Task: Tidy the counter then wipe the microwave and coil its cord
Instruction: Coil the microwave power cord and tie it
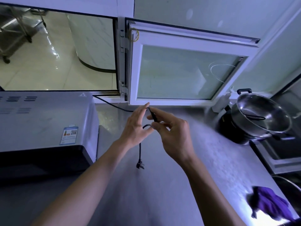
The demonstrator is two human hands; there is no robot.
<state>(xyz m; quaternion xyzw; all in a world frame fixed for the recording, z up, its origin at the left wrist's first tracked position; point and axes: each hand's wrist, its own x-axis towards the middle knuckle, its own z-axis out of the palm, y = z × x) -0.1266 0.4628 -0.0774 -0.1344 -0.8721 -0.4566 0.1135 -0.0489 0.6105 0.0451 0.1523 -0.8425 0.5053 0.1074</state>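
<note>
Cord: I am holding one black microwave cord [140,148] above the middle of the counter [162,185], forming the first loop.
Right hand: my right hand [172,132] is pinching the cord between thumb and fingers.
Left hand: my left hand [136,126] is lying against the loop with the fingers nearly straight, not curling around it.
Direction: the cord is running from my hands away toward the back edge, then left behind the microwave [45,124]; the free end is hanging straight down, ending in one plug [140,165].
Nearer hand: I am judging the left hand is nearer to the slack.
Count: one microwave at the left edge, one purple cloth [270,204] at the front right corner, two steel pots [260,115].
</note>
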